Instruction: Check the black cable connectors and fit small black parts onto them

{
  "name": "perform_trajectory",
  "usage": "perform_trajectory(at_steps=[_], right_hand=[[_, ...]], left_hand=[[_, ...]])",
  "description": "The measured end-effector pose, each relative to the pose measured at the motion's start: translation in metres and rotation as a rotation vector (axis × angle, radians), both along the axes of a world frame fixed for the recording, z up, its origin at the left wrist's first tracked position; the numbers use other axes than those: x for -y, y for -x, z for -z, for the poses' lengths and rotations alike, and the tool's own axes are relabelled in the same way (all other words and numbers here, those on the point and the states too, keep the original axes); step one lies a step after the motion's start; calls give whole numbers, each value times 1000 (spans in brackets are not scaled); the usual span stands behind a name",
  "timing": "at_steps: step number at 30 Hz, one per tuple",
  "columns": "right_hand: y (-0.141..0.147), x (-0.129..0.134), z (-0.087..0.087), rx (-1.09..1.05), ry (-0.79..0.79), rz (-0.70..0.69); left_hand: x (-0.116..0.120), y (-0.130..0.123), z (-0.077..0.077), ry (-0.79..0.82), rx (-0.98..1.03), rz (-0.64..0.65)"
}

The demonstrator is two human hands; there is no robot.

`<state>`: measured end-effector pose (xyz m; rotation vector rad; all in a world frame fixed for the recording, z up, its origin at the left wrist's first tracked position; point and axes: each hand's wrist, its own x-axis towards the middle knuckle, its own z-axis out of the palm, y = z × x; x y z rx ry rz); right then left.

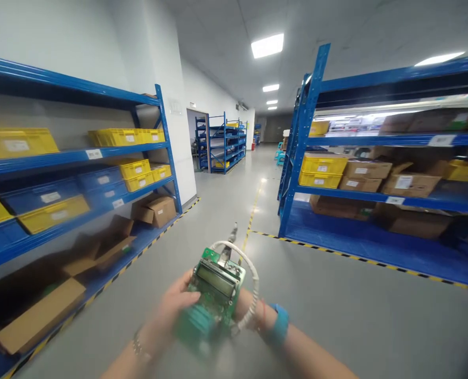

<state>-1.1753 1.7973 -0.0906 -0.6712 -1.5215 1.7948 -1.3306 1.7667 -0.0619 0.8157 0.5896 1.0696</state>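
A green circuit board (214, 302) with a small grey display is held out in front of me, its near end smeared by motion. My left hand (174, 305) grips its left edge, thumb lying over the front. Behind the board's right side is my right hand (245, 308), its fingers hidden by the board; the wrist bears a blue band. A white wrapped cable (253, 273) loops from the board's top round its right side. From the top edge a dark, pointed connector or probe (230, 245) sticks up.
Blue shelving (166, 142) on the left holds yellow bins (139, 168), blue bins and open cardboard boxes (161, 210). Another blue rack (301, 142) stands on the right with bins and cartons. Between them runs a grey aisle (234, 195) with striped floor tape; turquoise stools (280, 157) stand farther off.
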Motion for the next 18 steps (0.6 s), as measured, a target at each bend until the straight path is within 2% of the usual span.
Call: perform_trajectory(at_steps=[2,5,9,12,15,18], right_hand=[[-16,-46,-1,101,78,-71],[-42,-110,1,202,110,22],[-81,-201,5,397,-82,228],[-117,-277,4,528,-195,372],[-151,-355,4,626,-218,608],[-169,-422,8,800,-365,881]], left_hand=[[-36,2,-8,25,23,-104],[-87,19,-6,96,48,-278],[-170,46,20,161,122,-563],[-254,60,40,202,259,-764],[-354,68,49,237,444,-774],[-455,60,51,240,537,-602]])
